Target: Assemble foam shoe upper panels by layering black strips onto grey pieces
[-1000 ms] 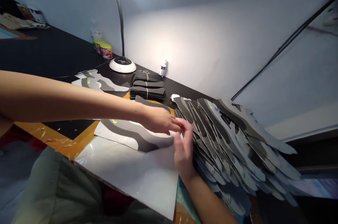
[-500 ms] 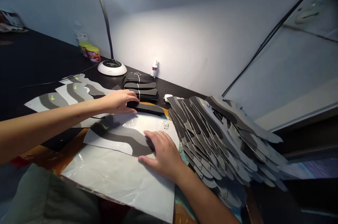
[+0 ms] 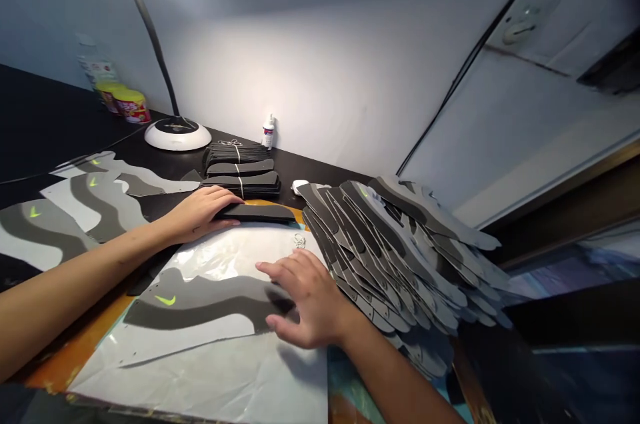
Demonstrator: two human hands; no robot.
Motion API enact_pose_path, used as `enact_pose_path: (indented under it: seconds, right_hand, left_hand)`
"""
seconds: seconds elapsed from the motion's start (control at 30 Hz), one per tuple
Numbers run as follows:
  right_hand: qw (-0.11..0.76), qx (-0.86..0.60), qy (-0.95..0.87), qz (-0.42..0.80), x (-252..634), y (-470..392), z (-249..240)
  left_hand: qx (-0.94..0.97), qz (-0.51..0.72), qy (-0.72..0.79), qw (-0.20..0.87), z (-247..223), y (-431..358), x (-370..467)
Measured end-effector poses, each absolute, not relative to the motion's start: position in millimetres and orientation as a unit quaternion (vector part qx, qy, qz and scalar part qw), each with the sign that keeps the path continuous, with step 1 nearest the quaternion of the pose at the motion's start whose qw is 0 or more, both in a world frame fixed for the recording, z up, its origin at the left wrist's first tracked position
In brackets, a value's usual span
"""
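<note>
Holding its fingers spread, the right hand (image 3: 313, 304) has the grey patterned panel (image 3: 205, 304) at nine o'clock; the left hand (image 3: 203, 212) pinches one end of the black strips (image 3: 265, 212), lying at its three o'clock.

You can cross the white sheet (image 3: 215, 381) along its near edge, but fanned panels (image 3: 397, 254) bar your right hand (image 3: 315, 301) rightward.
</note>
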State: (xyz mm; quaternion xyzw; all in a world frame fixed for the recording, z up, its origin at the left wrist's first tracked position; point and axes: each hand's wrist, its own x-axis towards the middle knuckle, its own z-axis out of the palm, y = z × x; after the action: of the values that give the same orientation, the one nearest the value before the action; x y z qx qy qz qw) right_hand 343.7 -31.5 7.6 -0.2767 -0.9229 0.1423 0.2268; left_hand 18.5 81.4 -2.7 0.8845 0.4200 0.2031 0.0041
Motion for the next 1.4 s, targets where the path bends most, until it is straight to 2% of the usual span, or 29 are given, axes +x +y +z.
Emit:
enact_pose_path:
  seconds: [0.1, 0.23, 0.77, 1.07, 1.4]
  right_hand:
    - [0.263, -0.366, -0.885, 0.119, 344, -27, 0]
    - [0.236, -0.458, -0.853, 0.082, 342, -24, -7]
    - [0.244, -0.515, -0.812, 0.127, 334, -23, -10]
    - [0.24, -0.529, -0.803, 0.134, 330, -20, -16]
    - [0.196, -0.58, -0.774, 0.164, 326, -20, -15]
  left_hand:
    - [0.883, 0.222, 0.414, 0.015, -4, 82, 16]
    - [0.879, 0.238, 0.411, 0.036, -7, 84, 13]
    - [0.851, 0.263, 0.433, 0.136, -18, 81, 2]
    - [0.84, 0.295, 0.437, 0.13, -17, 83, 3]
    - [0.817, 0.327, 0.447, 0.158, -20, 84, 4]
